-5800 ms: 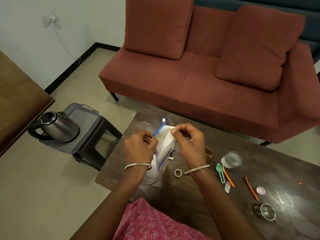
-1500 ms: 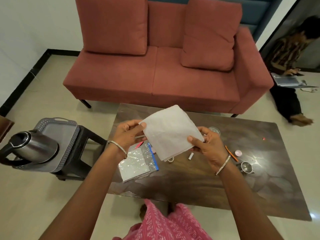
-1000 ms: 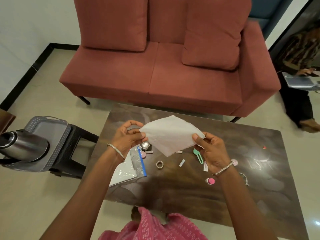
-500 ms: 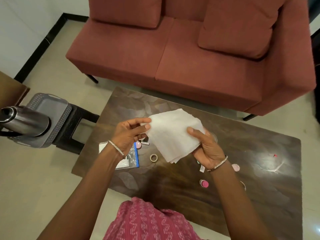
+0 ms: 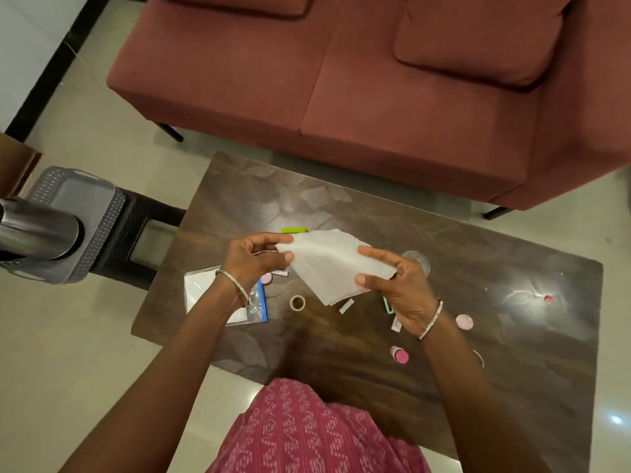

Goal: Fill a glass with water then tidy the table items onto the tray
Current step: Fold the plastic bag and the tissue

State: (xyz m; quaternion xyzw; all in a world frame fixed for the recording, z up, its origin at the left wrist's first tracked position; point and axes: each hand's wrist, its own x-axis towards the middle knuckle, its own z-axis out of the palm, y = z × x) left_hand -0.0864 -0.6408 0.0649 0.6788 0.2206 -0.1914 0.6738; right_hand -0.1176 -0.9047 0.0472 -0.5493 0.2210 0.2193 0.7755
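While a white napkin (image 5: 336, 268) hangs in the air over the worktop (image 5: 341, 356), both hands are closed on it. The left hand (image 5: 254, 259) pinches the napkin's left corner between thumb and fingertips. The right hand (image 5: 399, 285) grips the right edge, with the forefinger over the top and the thumb under it. The napkin looks folded into several layers and tilts down toward the near side.

The glass (image 5: 418, 261) stands on the worktop just behind the right hand, which partly hides it; I cannot tell whether it holds water. The grey tray (image 5: 102, 213) sits on a dark stool (image 5: 146, 216) to the left of the worktop, and a steel kettle (image 5: 37, 233) rests on it.

Small things lie scattered on the worktop. A clear zip bag (image 5: 218, 295) with a blue strip lies under the left wrist. A tape roll (image 5: 297, 302) is below the napkin, and a green stick (image 5: 294, 230) is at its far edge. A pink-capped bottle (image 5: 399, 355) and a pink lid (image 5: 464, 321) lie near the right forearm. A red sofa (image 5: 375, 97) stands beyond the worktop.
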